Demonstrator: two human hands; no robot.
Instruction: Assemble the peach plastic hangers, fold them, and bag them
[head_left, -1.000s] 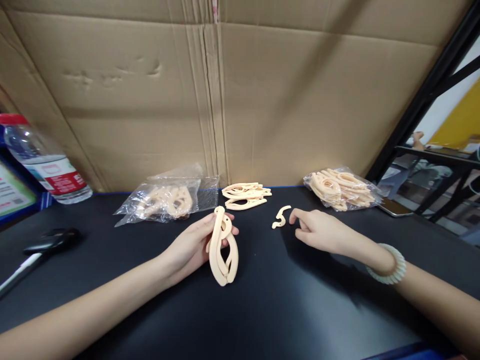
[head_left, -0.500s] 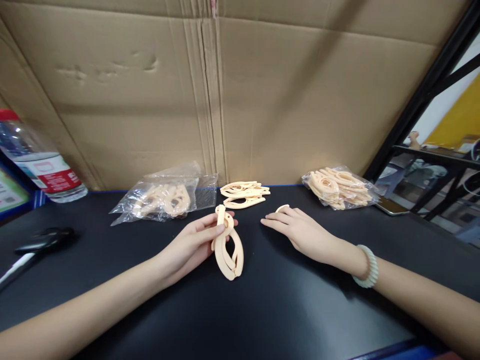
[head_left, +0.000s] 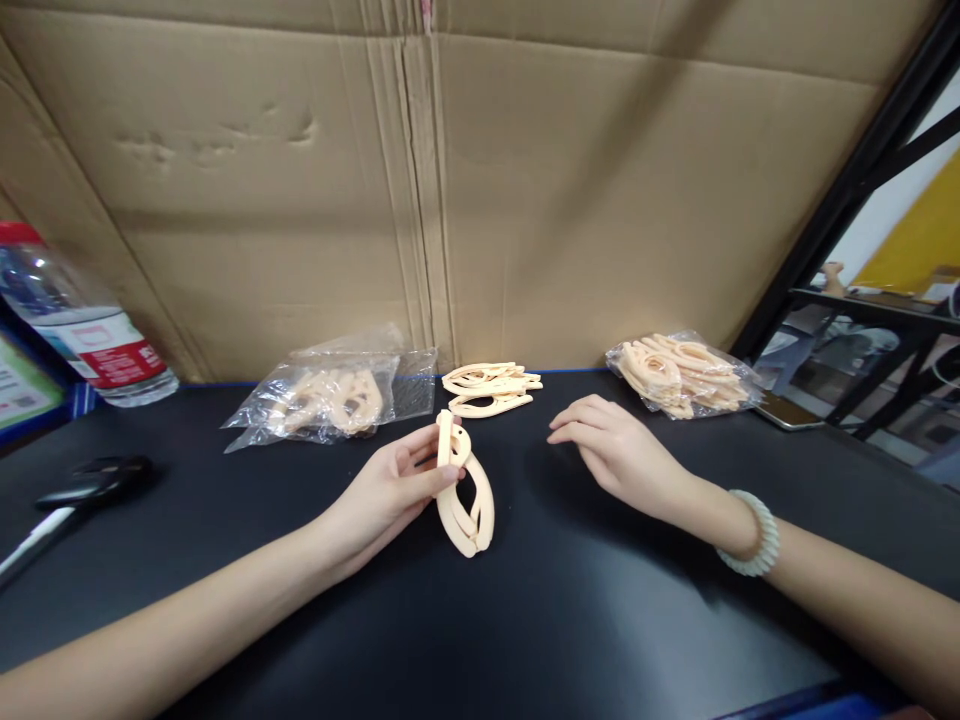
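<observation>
My left hand is closed on a cream plastic folding hanger, thumb across its front and fingers behind. The hanger is folded, with its two curved arms pointing down toward me and its narrow top upward. To the right, my right hand is above the black table with its fingers bent together. Whatever those fingers hold, if anything, is hidden. Several more cream folding hangers lie stacked flat on the table beyond my hands.
Clear plastic bags with cream hangers lie at the back left and back right. A phone is beside the right bag. At left are a bottle and a black mouse. A cardboard wall stands behind.
My right hand has moved slightly right, and its fingers are more bent. A cream curved piece seen by its fingers is now out of sight. The left hand's hanger shifted slightly right.
</observation>
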